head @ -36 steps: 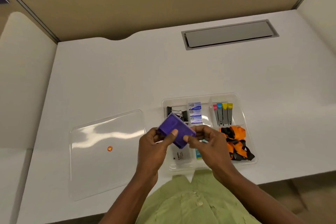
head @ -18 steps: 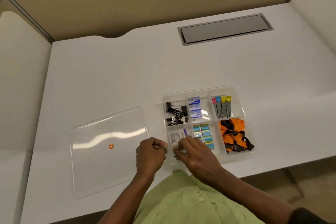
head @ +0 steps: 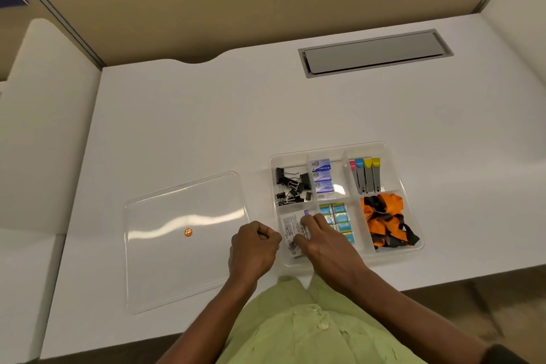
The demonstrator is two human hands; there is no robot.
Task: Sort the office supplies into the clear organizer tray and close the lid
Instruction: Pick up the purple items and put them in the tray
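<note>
The clear organizer tray (head: 393,148) sits at the desk's front right. It holds black binder clips (head: 291,186), staple boxes (head: 322,179), coloured clips (head: 365,176), small blue packs (head: 339,216) and an orange-and-black lanyard (head: 384,219). In its front-left compartment lies a purple box (head: 291,226), white label up. My right hand (head: 322,241) holds it, fingertips on top and thumb at its near edge. My left hand (head: 254,248) is a closed fist on the desk, just left of the tray, with nothing in it. The clear lid (head: 183,260) lies flat to the left.
A small orange sticker (head: 188,232) marks the lid's middle. A grey cable hatch (head: 375,52) is set into the white desk (head: 192,127) at the back right. A tan partition runs behind the desk. The desk's front edge is close to my body.
The purple box, held up in both hands a second ago, now lies in the tray's front-left compartment. My left hand has let go of it and curled into a fist beside the tray.
</note>
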